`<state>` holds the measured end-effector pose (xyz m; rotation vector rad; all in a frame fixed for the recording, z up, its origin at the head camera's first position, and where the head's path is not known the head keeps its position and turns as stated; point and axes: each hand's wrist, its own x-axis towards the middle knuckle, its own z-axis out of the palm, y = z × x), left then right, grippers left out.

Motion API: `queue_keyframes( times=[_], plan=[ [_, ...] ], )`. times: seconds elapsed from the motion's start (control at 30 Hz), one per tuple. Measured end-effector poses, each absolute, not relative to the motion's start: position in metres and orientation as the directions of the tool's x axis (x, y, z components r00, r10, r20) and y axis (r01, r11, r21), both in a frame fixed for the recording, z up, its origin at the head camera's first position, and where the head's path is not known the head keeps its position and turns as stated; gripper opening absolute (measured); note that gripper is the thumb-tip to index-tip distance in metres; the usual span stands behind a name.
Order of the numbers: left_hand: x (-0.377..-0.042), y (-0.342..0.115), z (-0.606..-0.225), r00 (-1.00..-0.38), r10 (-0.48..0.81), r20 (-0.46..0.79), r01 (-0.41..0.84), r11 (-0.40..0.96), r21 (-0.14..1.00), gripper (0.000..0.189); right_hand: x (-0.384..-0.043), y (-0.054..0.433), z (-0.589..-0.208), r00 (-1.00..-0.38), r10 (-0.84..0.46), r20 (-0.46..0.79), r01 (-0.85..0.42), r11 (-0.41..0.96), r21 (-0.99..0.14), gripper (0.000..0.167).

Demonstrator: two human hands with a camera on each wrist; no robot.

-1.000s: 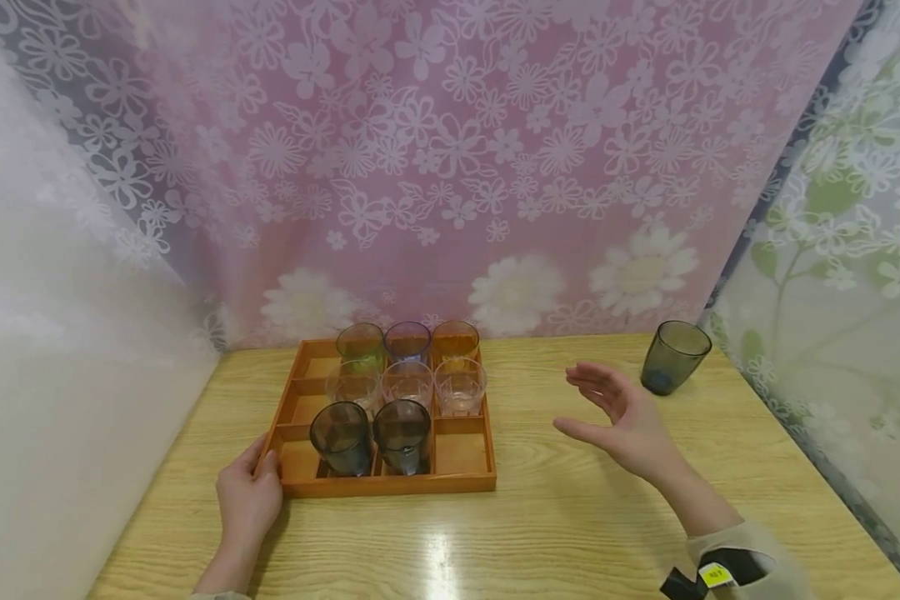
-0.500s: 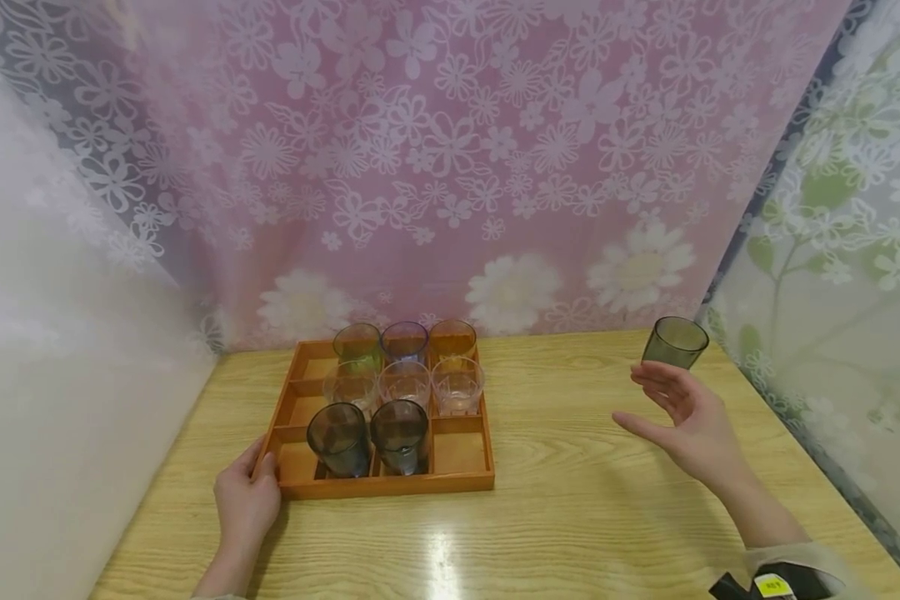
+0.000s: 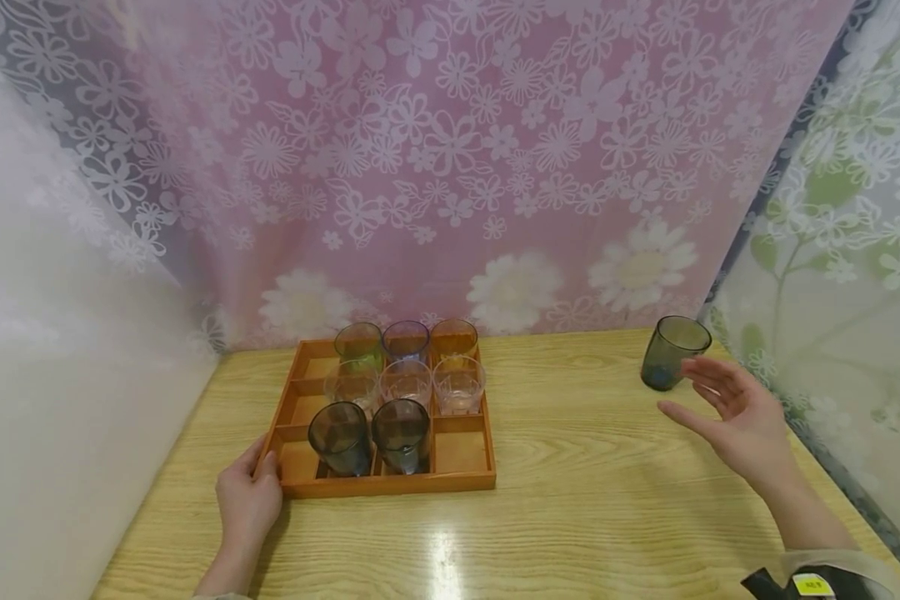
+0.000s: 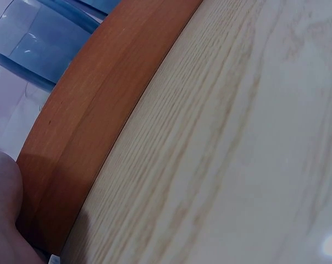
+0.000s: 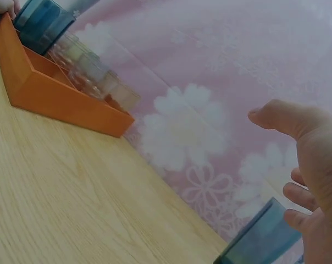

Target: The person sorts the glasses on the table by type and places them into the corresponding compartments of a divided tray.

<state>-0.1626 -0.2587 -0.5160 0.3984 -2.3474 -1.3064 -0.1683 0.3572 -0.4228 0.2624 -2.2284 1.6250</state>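
Observation:
At its front left corner, my left hand (image 3: 249, 492) grips the orange-brown wooden divided tray (image 3: 390, 485), thumb over the rim. Two dark grey glasses stand in the tray's front row, a left one (image 3: 341, 442) and a right one (image 3: 402, 437). Behind them are clear glasses (image 3: 461, 392), then a green glass (image 3: 358, 342), a bluish glass (image 3: 407, 337) and an amber glass (image 3: 454, 337). A third dark glass (image 3: 658, 367) is upright on the table at the far right. My right hand (image 3: 746, 429), thumb and fingers spread apart, overlaps that glass's right side in the head view.
The wood-grain table (image 3: 570, 517) carries the tray on its left half. A pink floral curtain (image 3: 420, 167) hangs along the back edge. Pale sheets flank the table, one on the left (image 3: 67, 375) and a floral one on the right (image 3: 855, 292).
My right hand has moved rightward across the table to the lone dark glass, passing in front of it. The left hand and the tray stay put.

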Motion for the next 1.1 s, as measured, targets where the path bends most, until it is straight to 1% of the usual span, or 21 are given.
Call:
queue_keyframes(
  times=[0.07, 0.13, 0.33, 0.47, 0.67, 0.87, 0.97, 1.1],
  plan=[
    [-0.163, -0.259, -0.517, -0.869, -0.444, 0.220, -0.045, 0.514, 0.857, 0.037, -0.170, 0.362, -0.424, -0.910, 0.090, 0.404, -0.350, 0.354, -0.867, 0.067],
    [-0.163, -0.259, -0.517, -0.868, -0.445, 0.219, -0.046, 0.511, 0.858, 0.037, -0.173, 0.368, -0.425, -0.912, 0.113, 0.394, -0.336, 0.347, -0.876, 0.067],
    [-0.162, -0.259, -0.516, -0.872, -0.445, 0.207, -0.058, 0.512, 0.857, 0.038, -0.184, 0.384, -0.429, -0.921, 0.172, 0.350, -0.299, 0.266, -0.916, 0.063],
    [-0.162, -0.259, -0.517, -0.873, -0.442, 0.207, -0.059, 0.517, 0.854, 0.037, -0.190, 0.393, -0.430, -0.918, 0.208, 0.338, -0.281, 0.260, -0.924, 0.061],
    [-0.162, -0.260, -0.517, -0.874, -0.439, 0.207, -0.052, 0.509, 0.859, 0.036, -0.200, 0.406, -0.433, -0.920, 0.230, 0.319, -0.258, 0.258, -0.931, 0.062],
    [-0.163, -0.262, -0.518, -0.876, -0.440, 0.199, -0.054, 0.499, 0.865, 0.038, -0.211, 0.418, -0.440, -0.927, 0.225, 0.300, -0.247, 0.238, -0.939, 0.064],
    [-0.164, -0.262, -0.519, -0.876, -0.442, 0.194, -0.065, 0.506, 0.860, 0.038, -0.217, 0.422, -0.443, -0.931, 0.211, 0.298, -0.234, 0.279, -0.931, 0.065],
    [-0.164, -0.262, -0.519, -0.876, -0.443, 0.188, -0.073, 0.508, 0.858, 0.039, -0.226, 0.426, -0.447, -0.934, 0.192, 0.301, -0.213, 0.377, -0.901, 0.063]
  ],
)
